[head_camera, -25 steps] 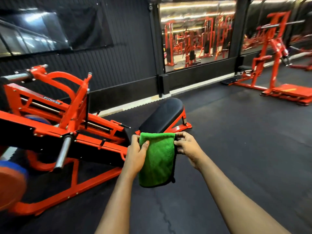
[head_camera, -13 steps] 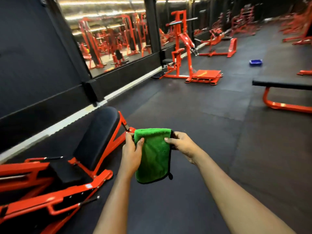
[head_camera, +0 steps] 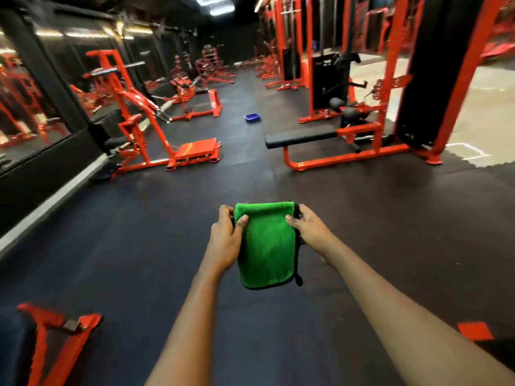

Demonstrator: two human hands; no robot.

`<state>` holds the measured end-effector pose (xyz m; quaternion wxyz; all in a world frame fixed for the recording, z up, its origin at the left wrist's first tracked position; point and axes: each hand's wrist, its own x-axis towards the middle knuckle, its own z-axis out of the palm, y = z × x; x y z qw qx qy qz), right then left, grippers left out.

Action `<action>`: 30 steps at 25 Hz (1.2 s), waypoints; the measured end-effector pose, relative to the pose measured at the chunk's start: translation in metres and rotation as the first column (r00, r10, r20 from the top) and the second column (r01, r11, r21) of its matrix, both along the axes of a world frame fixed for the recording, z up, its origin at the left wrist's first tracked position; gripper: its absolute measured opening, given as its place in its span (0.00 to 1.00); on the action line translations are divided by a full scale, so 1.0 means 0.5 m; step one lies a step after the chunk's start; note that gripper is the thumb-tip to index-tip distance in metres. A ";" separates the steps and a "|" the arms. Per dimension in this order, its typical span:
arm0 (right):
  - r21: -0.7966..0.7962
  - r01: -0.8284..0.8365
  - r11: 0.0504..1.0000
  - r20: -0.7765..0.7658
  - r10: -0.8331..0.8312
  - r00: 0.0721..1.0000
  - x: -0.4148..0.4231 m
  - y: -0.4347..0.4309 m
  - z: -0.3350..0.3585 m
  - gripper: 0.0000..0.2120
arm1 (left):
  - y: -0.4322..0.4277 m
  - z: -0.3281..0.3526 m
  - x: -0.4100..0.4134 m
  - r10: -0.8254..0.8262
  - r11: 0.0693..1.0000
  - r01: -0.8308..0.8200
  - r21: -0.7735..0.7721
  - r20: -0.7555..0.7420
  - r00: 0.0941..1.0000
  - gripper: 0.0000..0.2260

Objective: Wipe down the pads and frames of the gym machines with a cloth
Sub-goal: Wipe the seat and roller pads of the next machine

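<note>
A folded green cloth [head_camera: 266,246] with a black edge hangs in front of me, held by both hands at its top corners. My left hand [head_camera: 225,240] grips the left corner, my right hand [head_camera: 309,232] grips the right one. Ahead to the right stands a red machine with a long black bench pad [head_camera: 301,139] and a black weight stack [head_camera: 330,79]. To the left is a red frame machine with a foot plate [head_camera: 198,150]. A red frame corner with a dark pad [head_camera: 41,338] sits at the bottom left.
Black rubber floor [head_camera: 195,218] stretches ahead between the machines. A small blue tray [head_camera: 252,118] lies on the floor further on. Mirrors [head_camera: 33,101] line the left wall. More red machines [head_camera: 214,68] fill the far end.
The view has swung right, away from the leg machine and its black pad, toward the open aisle and bench machine. Both hands still hold the cloth the same way.
</note>
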<state>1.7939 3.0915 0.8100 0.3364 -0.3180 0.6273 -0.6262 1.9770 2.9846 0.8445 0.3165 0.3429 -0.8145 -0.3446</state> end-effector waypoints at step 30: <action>0.051 0.941 0.335 -0.139 -0.930 0.339 -1.250 0.270 0.032 0.07 | 0.036 0.042 -1.645 -0.959 0.282 0.959 0.008 -0.015 0.282 0.08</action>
